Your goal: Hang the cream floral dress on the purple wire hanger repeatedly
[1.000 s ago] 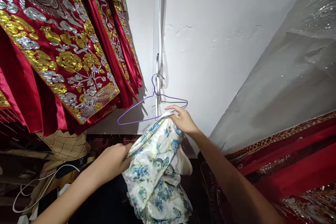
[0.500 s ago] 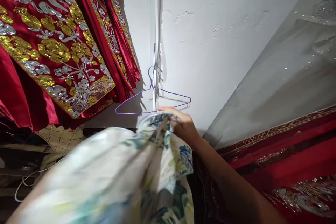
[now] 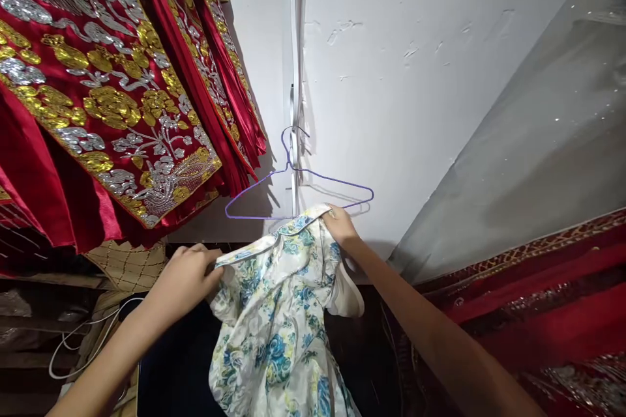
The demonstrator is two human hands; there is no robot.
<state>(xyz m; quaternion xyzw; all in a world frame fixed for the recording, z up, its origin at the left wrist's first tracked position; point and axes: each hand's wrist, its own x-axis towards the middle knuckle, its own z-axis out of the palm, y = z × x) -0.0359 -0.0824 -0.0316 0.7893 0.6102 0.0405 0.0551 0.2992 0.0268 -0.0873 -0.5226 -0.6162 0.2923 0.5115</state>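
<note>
A white garment with blue and green flowers (image 3: 278, 313) hangs between my hands. My left hand (image 3: 183, 280) is closed on its upper edge at the left. My right hand (image 3: 340, 227) is closed on the top of the garment, right under the lower bar of a purple wire hanger (image 3: 298, 192). The hanger hangs by its hook on a fitting at the white wall's corner strip (image 3: 293, 78).
Red satin robes with gold and silver embroidery (image 3: 107, 98) hang at the upper left. A clear plastic cover (image 3: 528, 143) over more red embroidered cloth (image 3: 538, 313) fills the right. A woven basket (image 3: 127, 264) and a white cable (image 3: 73, 345) lie at the lower left.
The garment swung up and blurred across the view half a second ago; now it hangs down again, spread wider between my hands. My right hand stays under the hanger.
</note>
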